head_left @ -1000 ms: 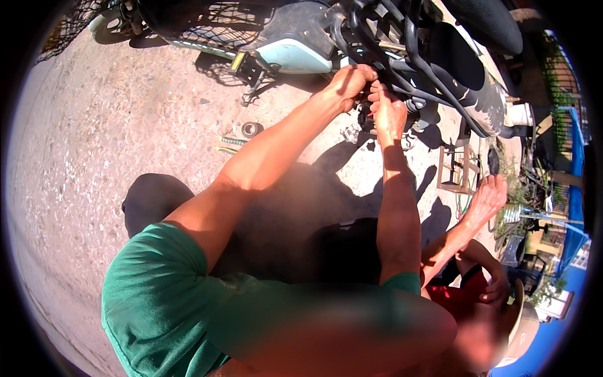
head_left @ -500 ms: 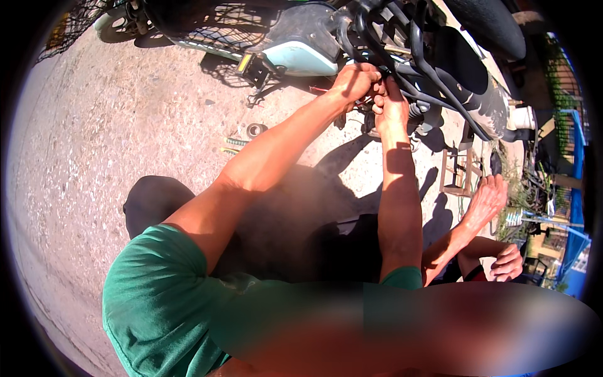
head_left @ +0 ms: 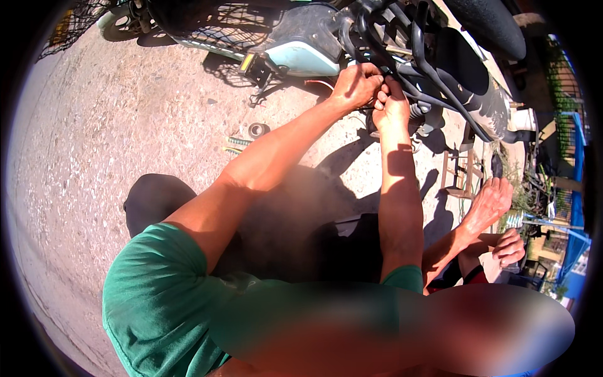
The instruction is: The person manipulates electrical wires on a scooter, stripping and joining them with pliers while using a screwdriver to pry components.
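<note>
My left hand and my right hand meet beside a scooter with black tubular bars and a pale blue side panel. The fingers of both are closed in a pinch, nearly touching each other. Whatever lies between the fingertips is too small and shaded to name. A thin reddish wire sticks out to the left of my left wrist. Below my hands, dark parts of the scooter are partly covered by my right wrist.
On the concrete ground lie a dark tape roll and green-handled pliers. A pedal-like black part juts from the scooter. Close on the right are another person's hands, near a small wooden stool.
My left hand has turned slightly and moved closer to my right fingers. The reddish wire shows more plainly. The other person's hands have shifted a little.
</note>
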Demonstrator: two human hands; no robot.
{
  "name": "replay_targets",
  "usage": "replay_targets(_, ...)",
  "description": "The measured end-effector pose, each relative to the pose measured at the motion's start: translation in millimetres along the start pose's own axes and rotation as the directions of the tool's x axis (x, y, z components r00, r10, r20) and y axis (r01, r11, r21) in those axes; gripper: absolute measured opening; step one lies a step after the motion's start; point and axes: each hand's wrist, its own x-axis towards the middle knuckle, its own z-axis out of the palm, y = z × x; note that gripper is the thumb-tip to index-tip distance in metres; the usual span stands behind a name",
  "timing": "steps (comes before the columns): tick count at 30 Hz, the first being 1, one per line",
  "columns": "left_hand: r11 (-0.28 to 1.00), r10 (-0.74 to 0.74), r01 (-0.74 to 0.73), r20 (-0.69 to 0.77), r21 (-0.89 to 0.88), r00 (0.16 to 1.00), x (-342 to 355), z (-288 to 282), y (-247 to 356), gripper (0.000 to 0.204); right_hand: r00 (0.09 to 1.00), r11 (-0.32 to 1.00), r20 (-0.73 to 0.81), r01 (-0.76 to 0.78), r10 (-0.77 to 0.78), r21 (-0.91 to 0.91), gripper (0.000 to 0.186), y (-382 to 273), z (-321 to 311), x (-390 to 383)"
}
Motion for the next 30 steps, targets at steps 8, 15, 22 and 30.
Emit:
replay_targets(8, 0.986, 0.144, -0.141, -0.034, 0.086, 0.989, 2, 3, -15, 0.030, 0.797, 0.555, 0.280, 0.582, -0.536, -0.594, 0.020, 3, 5, -28)
replay_targets(15, 0.961, 0.067, -0.028, 0.132, -0.277, 0.989, -3, -1, -22, 0.029, 0.755, 0.362, 0.371, 0.607, -0.542, -0.707, 0.017, -4, -10, -33)
replay_targets(22, 0.882, -0.225, 0.297, 0.227, -0.367, 0.948, -13, -12, 21, 0.015, 0.701, -0.039, 0.581, 0.624, -0.413, -0.781, 0.016, 1, -3, -48)
replay_targets(30, 0.867, -0.156, 0.229, 0.195, -0.442, 0.968, 0, -4, -27, 0.035, 0.915, 0.180, 0.307, 0.359, -0.260, -0.916, 0.021, -3, 12, -59)
